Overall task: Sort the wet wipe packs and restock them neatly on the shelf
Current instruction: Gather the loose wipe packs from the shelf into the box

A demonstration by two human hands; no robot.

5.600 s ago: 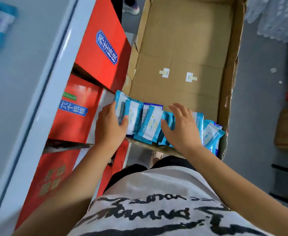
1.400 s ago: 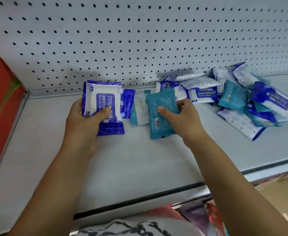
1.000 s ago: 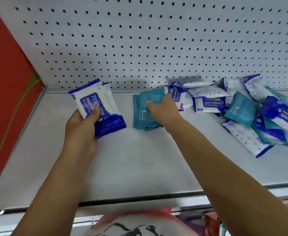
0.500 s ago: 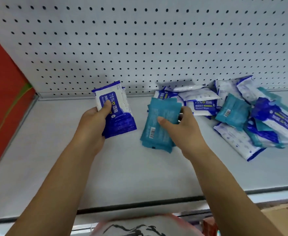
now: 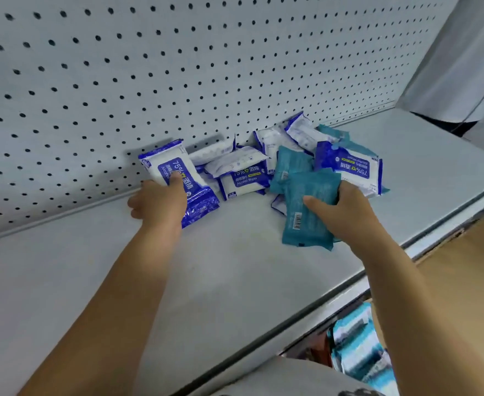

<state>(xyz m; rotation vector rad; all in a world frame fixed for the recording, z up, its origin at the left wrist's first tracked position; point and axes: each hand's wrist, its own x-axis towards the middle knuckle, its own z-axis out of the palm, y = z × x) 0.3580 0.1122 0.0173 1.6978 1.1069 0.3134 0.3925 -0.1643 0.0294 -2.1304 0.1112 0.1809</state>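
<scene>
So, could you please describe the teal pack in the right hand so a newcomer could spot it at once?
Below the white pegboard wall, a heap of wet wipe packs lies on the grey shelf. At the heap's near edge the right hand grips a teal pack. Unlike the blue-and-white packs beside it, it is plain teal with a barcode.

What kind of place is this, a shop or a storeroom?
Probably a shop aisle, though a stockroom is possible: a grey metal shelf with a pegboard back panel, and barcoded alcohol wipe packs heaped on it. The left hand grips a blue pack, the right hand teal packs.
</scene>
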